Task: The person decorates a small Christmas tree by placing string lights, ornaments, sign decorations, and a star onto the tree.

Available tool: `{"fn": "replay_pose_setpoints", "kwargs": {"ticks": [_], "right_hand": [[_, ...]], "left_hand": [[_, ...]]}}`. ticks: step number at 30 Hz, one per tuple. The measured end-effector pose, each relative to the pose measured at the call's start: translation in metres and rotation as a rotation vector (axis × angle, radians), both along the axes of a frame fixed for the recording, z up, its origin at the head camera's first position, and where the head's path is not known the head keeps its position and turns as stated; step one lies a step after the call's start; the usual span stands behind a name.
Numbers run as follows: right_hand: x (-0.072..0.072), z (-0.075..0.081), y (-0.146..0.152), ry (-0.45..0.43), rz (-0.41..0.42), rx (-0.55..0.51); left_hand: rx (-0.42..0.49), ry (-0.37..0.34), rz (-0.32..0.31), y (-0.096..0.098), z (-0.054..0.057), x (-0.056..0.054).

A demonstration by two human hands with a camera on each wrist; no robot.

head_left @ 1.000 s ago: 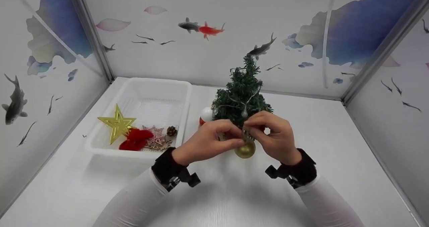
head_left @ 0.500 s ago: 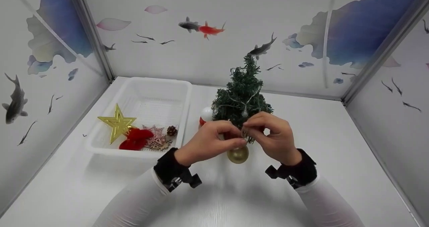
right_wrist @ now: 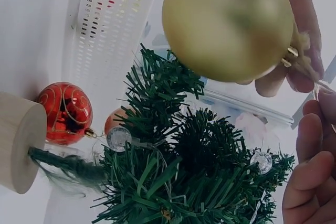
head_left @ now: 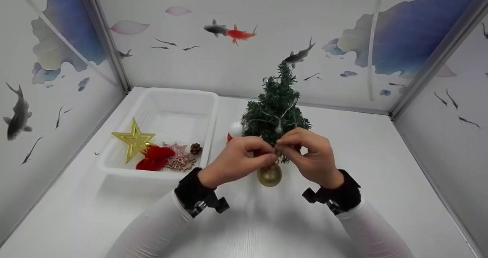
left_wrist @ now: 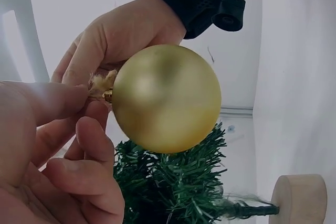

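Note:
A matte gold bauble (head_left: pixel 270 175) hangs below my two hands, just in front of a small green Christmas tree (head_left: pixel 276 101). My left hand (head_left: pixel 237 161) pinches the frayed twine loop (left_wrist: pixel 102 81) near the bauble's metal cap between thumb and fingers. Close beside it, my right hand (head_left: pixel 310 155) pinches the end of the same twine with thumb and forefinger. In the right wrist view the bauble (right_wrist: pixel 228 22) stands out past the branches, the twine running from its cap to my right fingertips. Clear bulbs (right_wrist: pixel 119 139) on a thin wire wrap the tree.
Left of the tree, a white plastic basket (head_left: pixel 160 94) holds a gold star (head_left: pixel 133 140), red velvety pieces (head_left: pixel 154 158), a glittery pink star and a pinecone (head_left: pixel 196 148). A red bauble (right_wrist: pixel 65 113) sits by the tree's round wooden base (right_wrist: pixel 21 142). Printed walls enclose the table.
The gold bauble has shifted slightly left and down below my fingers, mostly in the first half second. Both hands stay almost in place, fingertips still working on the twine.

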State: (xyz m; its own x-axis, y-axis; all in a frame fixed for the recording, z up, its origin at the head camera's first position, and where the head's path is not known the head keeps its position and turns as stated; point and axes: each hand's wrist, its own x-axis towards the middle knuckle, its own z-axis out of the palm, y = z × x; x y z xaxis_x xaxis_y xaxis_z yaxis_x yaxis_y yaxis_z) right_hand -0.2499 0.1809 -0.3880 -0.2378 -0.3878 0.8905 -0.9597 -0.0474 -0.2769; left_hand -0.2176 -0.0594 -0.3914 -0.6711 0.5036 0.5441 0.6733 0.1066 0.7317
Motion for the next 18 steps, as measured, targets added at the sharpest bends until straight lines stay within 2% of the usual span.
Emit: {"fn": "replay_pose_setpoints", "kwargs": {"ticks": [4, 10, 15, 18], "right_hand": [[0.003, 0.001, 0.001, -0.058, 0.004, 0.026], [0.011, 0.001, 0.0, -0.246, 0.052, 0.078], [0.016, -0.002, -0.003, -0.398, 0.249, 0.081], [0.017, -0.004, -0.005, -0.519, 0.36, 0.079]], "left_hand": [[0.015, -0.027, -0.024, -0.009, 0.006, 0.001], [-0.001, -0.051, -0.073, -0.025, 0.018, 0.003], [-0.06, -0.067, -0.11, -0.034, 0.024, 0.005], [-0.095, -0.092, -0.116, -0.036, 0.026, 0.004]]}}
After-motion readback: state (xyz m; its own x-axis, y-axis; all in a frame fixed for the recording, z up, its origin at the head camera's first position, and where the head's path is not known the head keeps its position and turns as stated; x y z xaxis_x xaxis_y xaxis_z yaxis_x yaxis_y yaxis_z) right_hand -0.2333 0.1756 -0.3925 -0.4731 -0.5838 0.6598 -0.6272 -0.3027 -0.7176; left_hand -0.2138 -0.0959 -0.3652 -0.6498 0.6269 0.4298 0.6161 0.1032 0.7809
